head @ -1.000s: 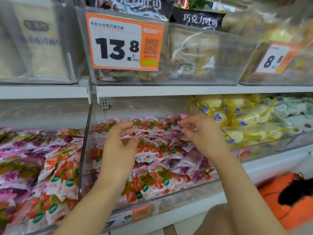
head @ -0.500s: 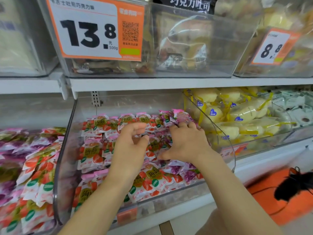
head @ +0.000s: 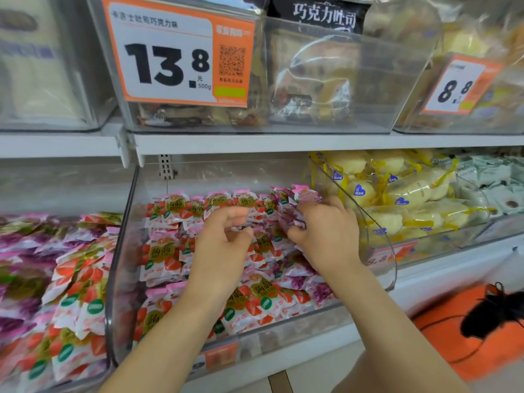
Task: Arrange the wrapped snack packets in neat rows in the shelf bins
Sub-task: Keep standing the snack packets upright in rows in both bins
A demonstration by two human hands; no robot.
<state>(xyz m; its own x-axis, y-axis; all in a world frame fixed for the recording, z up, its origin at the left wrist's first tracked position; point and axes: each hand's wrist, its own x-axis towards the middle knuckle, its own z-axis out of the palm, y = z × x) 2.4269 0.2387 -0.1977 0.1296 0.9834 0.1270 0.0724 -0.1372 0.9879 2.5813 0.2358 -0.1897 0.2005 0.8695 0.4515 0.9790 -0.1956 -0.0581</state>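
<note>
A clear shelf bin (head: 122, 259) holds several red-and-white strawberry snack packets (head: 163, 255) in rough rows, with purple packets (head: 297, 275) mixed in on its right side. My right hand (head: 329, 236) grips a small bunch of purple packets (head: 293, 212) at the back right of the bin, held upright against the back row. My left hand (head: 222, 245) hovers over the middle of the bin. Its fingers are curled, and thumb and forefinger pinch the edge of a strawberry packet (head: 241, 226).
A neighbouring bin of yellow wrapped buns (head: 397, 194) sits to the right. On the left is a bin of mixed strawberry and purple packets (head: 65, 282). The upper shelf (head: 255, 143) hangs low, carrying bins and a 13.8 price card (head: 175, 55). An orange basket (head: 465, 347) stands lower right.
My right hand has closed round purple packets and raised them toward the back right corner. My left hand stays over the middle of the bin.
</note>
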